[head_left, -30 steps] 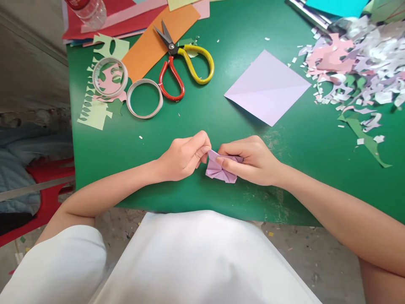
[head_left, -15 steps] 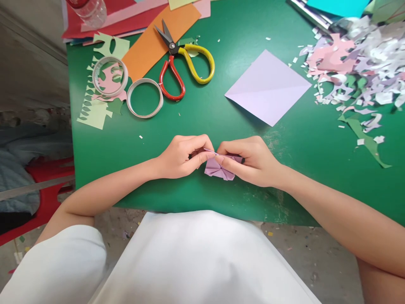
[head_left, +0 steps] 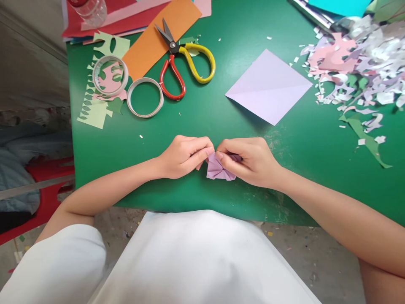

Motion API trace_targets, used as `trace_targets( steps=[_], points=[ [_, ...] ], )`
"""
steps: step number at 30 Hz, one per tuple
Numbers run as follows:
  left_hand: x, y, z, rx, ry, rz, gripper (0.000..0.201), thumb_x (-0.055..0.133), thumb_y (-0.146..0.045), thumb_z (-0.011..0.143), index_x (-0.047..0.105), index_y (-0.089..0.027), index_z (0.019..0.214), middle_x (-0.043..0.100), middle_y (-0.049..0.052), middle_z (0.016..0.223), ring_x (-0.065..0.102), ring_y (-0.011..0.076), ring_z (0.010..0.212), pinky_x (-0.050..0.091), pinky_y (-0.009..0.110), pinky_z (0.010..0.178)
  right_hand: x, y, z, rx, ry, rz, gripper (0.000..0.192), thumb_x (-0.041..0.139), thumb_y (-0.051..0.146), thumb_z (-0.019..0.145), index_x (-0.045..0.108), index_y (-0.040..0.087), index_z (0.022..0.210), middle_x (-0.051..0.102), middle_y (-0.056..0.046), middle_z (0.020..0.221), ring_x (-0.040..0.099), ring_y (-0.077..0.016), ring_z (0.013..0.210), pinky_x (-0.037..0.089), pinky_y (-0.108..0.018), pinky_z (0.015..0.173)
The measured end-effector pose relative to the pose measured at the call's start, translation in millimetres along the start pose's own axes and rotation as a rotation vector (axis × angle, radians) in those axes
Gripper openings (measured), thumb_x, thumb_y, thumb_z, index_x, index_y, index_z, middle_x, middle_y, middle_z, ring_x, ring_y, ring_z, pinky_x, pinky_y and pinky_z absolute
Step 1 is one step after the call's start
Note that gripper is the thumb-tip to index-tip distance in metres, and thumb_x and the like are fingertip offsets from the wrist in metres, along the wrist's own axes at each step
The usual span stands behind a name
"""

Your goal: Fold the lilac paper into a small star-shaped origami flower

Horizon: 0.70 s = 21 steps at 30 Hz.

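Note:
A small folded piece of purple paper (head_left: 217, 170) lies low over the green table (head_left: 196, 126), near its front edge. My left hand (head_left: 185, 155) pinches the piece's left upper corner with thumb and fingers. My right hand (head_left: 249, 160) grips its right side, and the fingers cover the top of the piece. The fingertips of both hands meet above the fold. A flat square sheet of lilac paper (head_left: 268, 86) with a diagonal crease lies beyond my right hand.
Scissors (head_left: 182, 63) with one red and one yellow handle lie at the back, across an orange sheet (head_left: 152, 42). Two tape rings (head_left: 144, 98) and pale green cut-outs (head_left: 95, 109) sit at the left. Paper scraps (head_left: 357, 63) pile up at the right. A red chair (head_left: 41, 194) stands left of the table.
My left fingers have shifted along the folded piece's upper corner and closed against my right fingertips. The piece has turned slightly and less of it shows. Nothing else moved.

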State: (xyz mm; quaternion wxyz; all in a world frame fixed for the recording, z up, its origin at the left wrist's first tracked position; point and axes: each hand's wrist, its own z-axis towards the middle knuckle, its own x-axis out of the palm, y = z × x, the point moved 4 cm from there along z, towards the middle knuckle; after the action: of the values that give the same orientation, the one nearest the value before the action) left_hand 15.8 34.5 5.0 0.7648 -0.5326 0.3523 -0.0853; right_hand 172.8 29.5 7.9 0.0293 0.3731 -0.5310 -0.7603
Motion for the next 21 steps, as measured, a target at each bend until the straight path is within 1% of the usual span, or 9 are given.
trace_targets(
  steps=[4,7,9,11,14,17,21],
  points=[
    [0.4,0,-1,-0.006,-0.032,0.022,0.029,0.046,-0.023,0.101,0.056,-0.018,0.074,0.058,-0.006,0.048,0.053,0.0059,0.045,0.041,0.017,0.051,1,-6,0,0.042,0.034,0.085,0.026,0.047,0.024,0.094,0.054,0.02,0.069,0.045,0.006,0.052,0.034,-0.0071,0.046,0.03,-0.023,0.049],
    [0.6,0,-2,-0.003,-0.075,0.021,0.029,0.045,-0.024,0.101,0.056,-0.018,0.075,0.057,-0.006,0.047,0.053,0.0062,0.044,0.042,0.018,0.051,1,-11,0,0.067,0.086,0.134,0.031,0.051,0.034,0.096,0.057,0.019,0.069,0.047,0.006,0.052,0.035,-0.0068,0.046,0.03,-0.023,0.048],
    [0.1,0,-3,-0.012,-0.118,0.015,0.029,0.045,-0.024,0.101,0.054,-0.018,0.074,0.056,-0.006,0.047,0.051,0.0061,0.043,0.042,0.018,0.05,0,-11,1,0.077,0.099,0.138,0.037,0.054,0.04,0.095,0.055,0.018,0.066,0.044,0.006,0.05,0.033,-0.0064,0.046,0.027,-0.023,0.046],
    [-0.6,0,-3,-0.019,-0.154,0.008,0.03,0.046,-0.025,0.102,0.053,-0.018,0.073,0.056,-0.006,0.047,0.049,0.0058,0.042,0.041,0.018,0.05,-2,-9,1,0.081,0.089,0.131,0.042,0.055,0.041,0.096,0.05,0.018,0.061,0.039,0.006,0.049,0.03,-0.0061,0.046,0.024,-0.024,0.046],
    [-0.6,1,-3,-0.041,-0.164,-0.016,0.031,0.046,-0.027,0.102,0.052,-0.018,0.072,0.056,-0.006,0.048,0.049,0.0056,0.042,0.041,0.019,0.049,-4,-5,2,0.078,0.073,0.115,0.046,0.053,0.042,0.097,0.045,0.018,0.059,0.036,0.006,0.049,0.028,-0.0062,0.047,0.025,-0.023,0.047],
    [-0.4,3,-3,-0.083,-0.156,-0.107,0.032,0.048,-0.031,0.102,0.053,-0.018,0.072,0.055,-0.006,0.047,0.048,0.0051,0.04,0.039,0.018,0.045,-5,-3,3,0.043,0.069,0.094,0.047,0.051,0.042,0.099,0.043,0.018,0.059,0.033,0.006,0.049,0.026,-0.0064,0.047,0.024,-0.023,0.047],
    [-1.3,6,-1,-0.152,-0.161,-0.272,0.034,0.061,-0.042,0.095,0.054,-0.017,0.072,0.057,-0.006,0.051,0.049,0.0044,0.038,0.036,0.017,0.039,-6,-4,3,0.022,0.1,0.089,0.047,0.05,0.042,0.1,0.046,0.018,0.059,0.038,0.006,0.049,0.029,-0.0063,0.047,0.026,-0.023,0.047]
  ],
)
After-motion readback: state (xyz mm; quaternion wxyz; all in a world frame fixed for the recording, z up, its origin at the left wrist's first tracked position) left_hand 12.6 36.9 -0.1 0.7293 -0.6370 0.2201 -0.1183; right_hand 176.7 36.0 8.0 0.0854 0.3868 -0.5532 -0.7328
